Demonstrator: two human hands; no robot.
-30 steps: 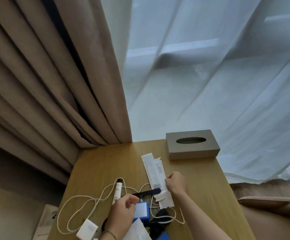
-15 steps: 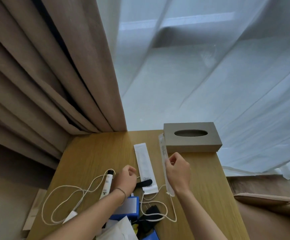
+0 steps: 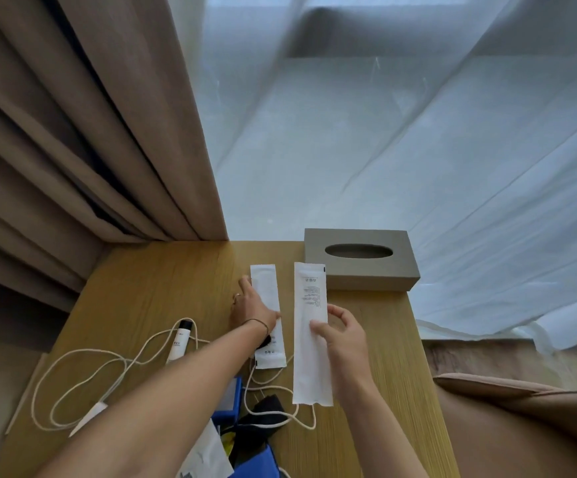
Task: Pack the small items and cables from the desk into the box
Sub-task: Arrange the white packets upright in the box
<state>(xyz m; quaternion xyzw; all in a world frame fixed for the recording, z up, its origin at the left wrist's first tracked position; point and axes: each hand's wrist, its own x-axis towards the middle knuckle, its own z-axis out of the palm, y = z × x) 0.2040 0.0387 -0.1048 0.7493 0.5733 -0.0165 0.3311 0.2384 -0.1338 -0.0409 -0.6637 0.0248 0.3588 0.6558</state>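
Pinching the long white packet [image 3: 310,339] at its middle, your right hand [image 3: 340,334] is holding it above the desk [image 3: 149,291], right of a second white packet [image 3: 267,315], where your left hand [image 3: 250,310] is resting, fingers outstretched. Nearer, a white cable [image 3: 83,381] is looping leftward.

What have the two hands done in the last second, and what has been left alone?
The right hand picked one long white packet up off the desk and now holds it turned flat, print facing up. The left hand left the spot near the blue box and reached forward onto the other white packet, which lies on the desk. The tissue box, white cable and white tube stayed put.
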